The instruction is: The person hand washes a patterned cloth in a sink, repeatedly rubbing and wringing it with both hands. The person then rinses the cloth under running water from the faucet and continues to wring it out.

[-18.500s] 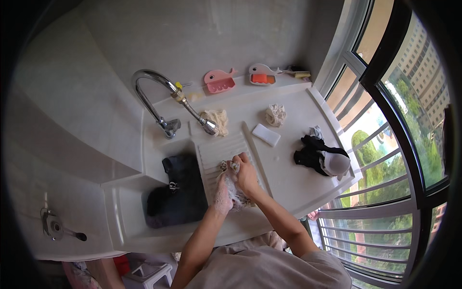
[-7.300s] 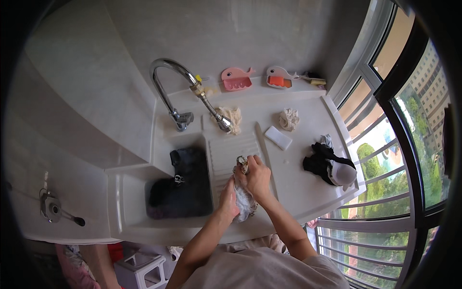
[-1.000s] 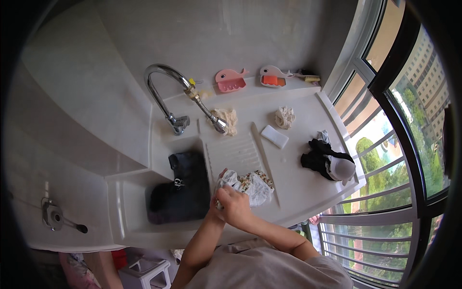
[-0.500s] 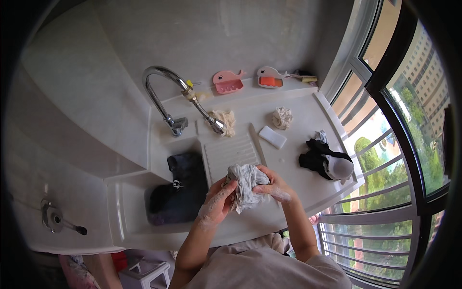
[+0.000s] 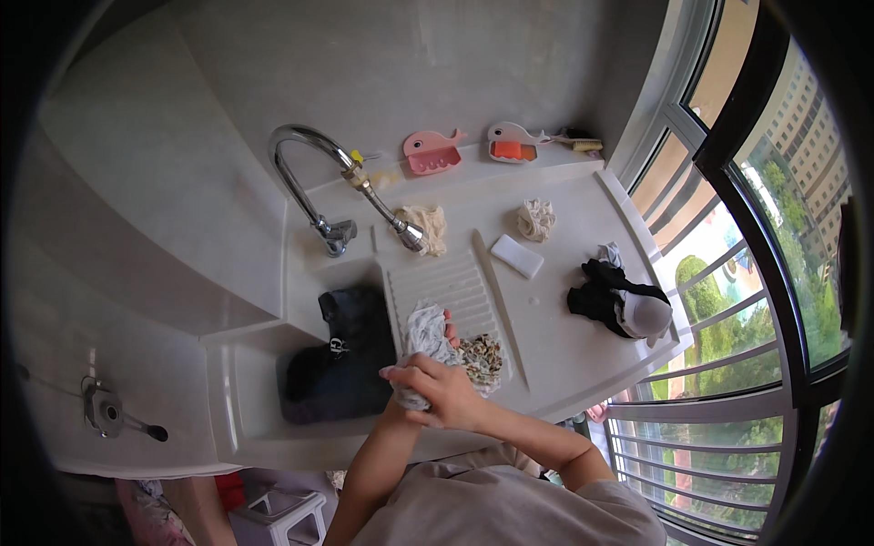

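Note:
A wet white-grey cloth (image 5: 426,337) is bunched up over the ribbed washboard (image 5: 473,314) of the sink counter. My left hand (image 5: 451,329) is wrapped round the cloth from beneath; only some fingertips show past its right side. Laid across the near end of the cloth is my right hand (image 5: 443,389), its fingers curled over it. A brown-and-cream patterned cloth (image 5: 482,360) sticks out beside my hands on the right; whether it joins the white-grey cloth I cannot tell.
Dark clothing (image 5: 341,359) lies in the sink basin, near the chrome faucet (image 5: 300,182). A white soap bar (image 5: 517,257), a cream cloth ball (image 5: 536,220), a beige cloth (image 5: 426,227) and a black-and-white bra (image 5: 628,305) lie on the counter. Whale-shaped soap dishes (image 5: 432,155) stand behind.
Both hands held the bunched cloth side by side; now my right hand has moved left across my left wrist area. The patterned cloth has come into view.

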Demonstrator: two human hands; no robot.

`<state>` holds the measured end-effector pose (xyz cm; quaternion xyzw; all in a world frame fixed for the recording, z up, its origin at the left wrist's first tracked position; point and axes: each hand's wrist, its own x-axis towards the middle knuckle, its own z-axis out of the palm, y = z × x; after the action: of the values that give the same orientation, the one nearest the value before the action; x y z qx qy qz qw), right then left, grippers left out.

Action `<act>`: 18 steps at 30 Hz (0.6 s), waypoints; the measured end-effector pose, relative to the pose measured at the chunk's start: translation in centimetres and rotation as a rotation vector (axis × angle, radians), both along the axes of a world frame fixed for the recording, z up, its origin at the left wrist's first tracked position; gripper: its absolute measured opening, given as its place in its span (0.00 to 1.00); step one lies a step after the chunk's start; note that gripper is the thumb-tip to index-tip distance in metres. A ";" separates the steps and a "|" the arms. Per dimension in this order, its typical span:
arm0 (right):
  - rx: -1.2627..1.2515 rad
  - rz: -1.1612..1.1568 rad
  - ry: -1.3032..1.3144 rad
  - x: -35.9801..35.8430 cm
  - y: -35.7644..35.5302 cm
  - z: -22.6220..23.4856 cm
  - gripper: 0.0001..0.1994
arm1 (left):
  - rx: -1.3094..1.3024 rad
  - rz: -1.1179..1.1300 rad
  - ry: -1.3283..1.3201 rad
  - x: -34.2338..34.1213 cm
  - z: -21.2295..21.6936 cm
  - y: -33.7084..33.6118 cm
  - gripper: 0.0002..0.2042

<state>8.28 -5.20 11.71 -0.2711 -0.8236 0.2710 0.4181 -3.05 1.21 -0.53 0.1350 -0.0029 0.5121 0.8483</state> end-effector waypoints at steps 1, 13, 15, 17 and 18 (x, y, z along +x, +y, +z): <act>0.059 -0.059 -0.074 -0.1 0.3 -0.5 0.21 | 0.118 -0.148 -0.191 -0.1 -0.4 0.5 0.21; 0.131 -0.393 -0.108 -1.6 0.5 -3.0 0.12 | -0.141 0.001 -0.087 0.4 -1.1 -2.1 0.14; -0.081 -0.490 -0.059 0.2 3.5 -3.4 0.11 | -0.346 0.016 0.064 0.9 0.8 -3.5 0.15; -0.125 -0.671 -0.037 1.8 5.9 -4.4 0.10 | -0.334 0.147 0.545 3.4 8.5 -4.6 0.19; -0.124 -0.738 -0.016 2.2 6.6 -4.2 0.09 | -0.208 0.140 0.556 3.5 9.0 -4.8 0.22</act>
<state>10.47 1.41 7.47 -0.5768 -0.6555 0.1494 0.4639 0.47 -3.59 8.49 0.1823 0.2912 0.5103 0.7884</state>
